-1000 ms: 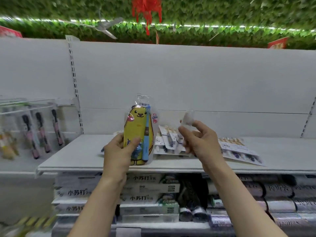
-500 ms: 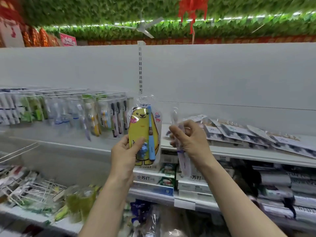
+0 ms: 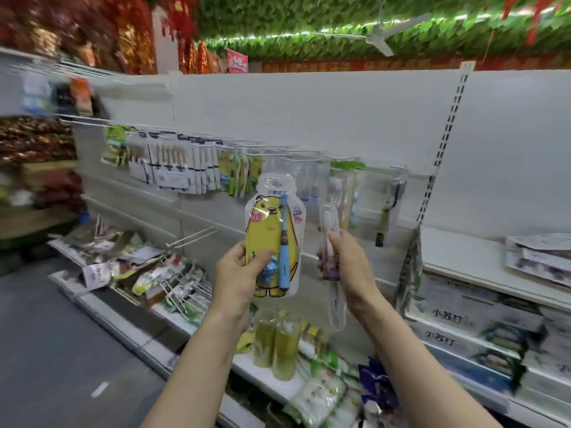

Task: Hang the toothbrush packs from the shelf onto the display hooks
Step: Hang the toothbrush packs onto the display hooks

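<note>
1. The left hand (image 3: 236, 270) grips the lower left edge of a glossy clear plastic toothbrush pack with a yellow cartoon bear card and a blue toothbrush (image 3: 273, 239). The thumb lies across the front of the pack near a small blue figure, and the other fingers are curled behind it. The forearm rises from the bottom edge of the view and the wrist is roughly straight.

2. This pack stands upright, its rounded top with the hanging hole just below the row of display hooks (image 3: 278, 152), not touching them.

3. The right hand (image 3: 349, 264) pinches a narrow, long, transparent toothbrush pack with a white brush head (image 3: 331, 242). The fingers are curled round its middle. The pack's top sticks up above the fingers and its rounded lower end hangs below the hand. The right forearm comes in from the lower right.

4. The two packs are held side by side, apart, in front of the white back panel (image 3: 309, 118) of the shelving.

5. Thin white wire hooks run in a line along the panel, carrying flat hanging packs of toothbrushes (image 3: 173, 168), white, dark and green, blurred by motion.

6. At the right edge, a flat white shelf (image 3: 457, 251) carries more flat packs (image 3: 543, 251) lying down.

7. Below that shelf are stacked white boxes with printed characters (image 3: 448, 319).

8. Lower left shelves hold blurred packets and two greenish bottles (image 3: 278, 344).
</note>
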